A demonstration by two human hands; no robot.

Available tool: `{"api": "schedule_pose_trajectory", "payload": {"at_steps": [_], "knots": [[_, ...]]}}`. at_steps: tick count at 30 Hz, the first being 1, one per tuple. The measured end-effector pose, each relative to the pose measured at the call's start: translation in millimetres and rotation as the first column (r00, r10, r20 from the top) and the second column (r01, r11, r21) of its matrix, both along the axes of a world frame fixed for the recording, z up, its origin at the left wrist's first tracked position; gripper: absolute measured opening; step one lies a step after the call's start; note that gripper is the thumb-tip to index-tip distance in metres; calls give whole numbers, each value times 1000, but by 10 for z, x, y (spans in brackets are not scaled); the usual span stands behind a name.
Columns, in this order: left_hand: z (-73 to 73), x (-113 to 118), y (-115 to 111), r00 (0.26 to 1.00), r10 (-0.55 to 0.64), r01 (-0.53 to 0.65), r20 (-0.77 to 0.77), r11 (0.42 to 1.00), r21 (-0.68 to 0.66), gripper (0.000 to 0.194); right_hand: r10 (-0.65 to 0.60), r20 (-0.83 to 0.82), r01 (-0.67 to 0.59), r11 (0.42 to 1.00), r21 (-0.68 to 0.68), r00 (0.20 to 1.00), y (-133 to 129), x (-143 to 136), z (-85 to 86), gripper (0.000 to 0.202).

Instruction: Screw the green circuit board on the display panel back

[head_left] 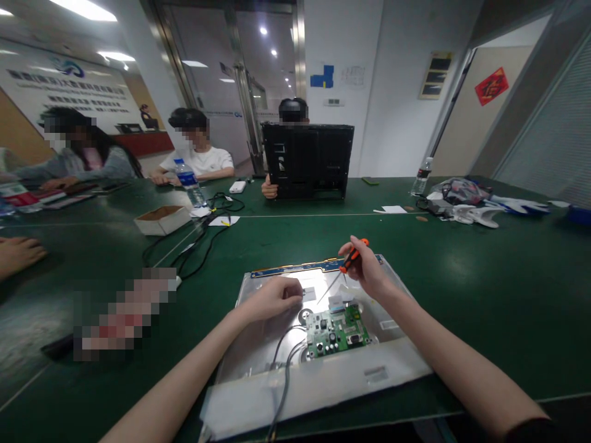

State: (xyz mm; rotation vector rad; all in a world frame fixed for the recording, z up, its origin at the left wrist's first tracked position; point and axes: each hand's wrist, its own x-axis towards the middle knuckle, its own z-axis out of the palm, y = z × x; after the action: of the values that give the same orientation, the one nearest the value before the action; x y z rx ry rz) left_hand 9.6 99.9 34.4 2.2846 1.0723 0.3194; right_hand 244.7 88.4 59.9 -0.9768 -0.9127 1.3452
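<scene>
An opened display panel [258, 344] with a bare metal back lies on the green table in front of me. A green circuit board [339, 329] sits on its middle, with dark cables running from the board's left side toward the near edge. My right hand [367, 267] grips an orange and black screwdriver [353, 255], its thin shaft slanting down-left above the panel. My left hand [277, 296] rests on the panel left of the shaft, fingers curled together; whether they hold something small is hidden. A blue circuit strip [295, 267] runs along the far edge.
Across the table [258, 240] a person holds up a black monitor housing [309, 161]. An open box [162, 219], black cables and a water bottle [189, 181] are left. Bags [462, 192] and another bottle [422, 176] lie right. Other people sit left.
</scene>
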Motion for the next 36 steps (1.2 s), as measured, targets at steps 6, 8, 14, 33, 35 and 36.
{"api": "schedule_pose_trajectory", "payload": {"at_steps": [6,8,14,33,35,36], "knots": [[-26,48,-86,994,-45,61,100,984,-166,11,10,-96,-15,999,-50,995,50,-212,-42,45],[-24,53,-104,992,-49,74,120,975,-210,13,10,-105,-18,997,-78,994,31,-205,-106,45],[-11,77,-141,988,-73,109,136,953,-282,16,12,-104,-24,994,-110,995,-11,-157,-196,45],[-63,83,-119,987,-94,124,129,961,-249,10,45,109,-61,986,152,993,0,-162,-112,44],[-75,78,-110,988,-88,119,130,959,-257,10,85,171,-121,970,209,981,3,-173,-8,41],[-83,75,-105,988,-85,115,126,960,-254,10,111,209,-159,960,230,971,7,-179,58,39]]}}
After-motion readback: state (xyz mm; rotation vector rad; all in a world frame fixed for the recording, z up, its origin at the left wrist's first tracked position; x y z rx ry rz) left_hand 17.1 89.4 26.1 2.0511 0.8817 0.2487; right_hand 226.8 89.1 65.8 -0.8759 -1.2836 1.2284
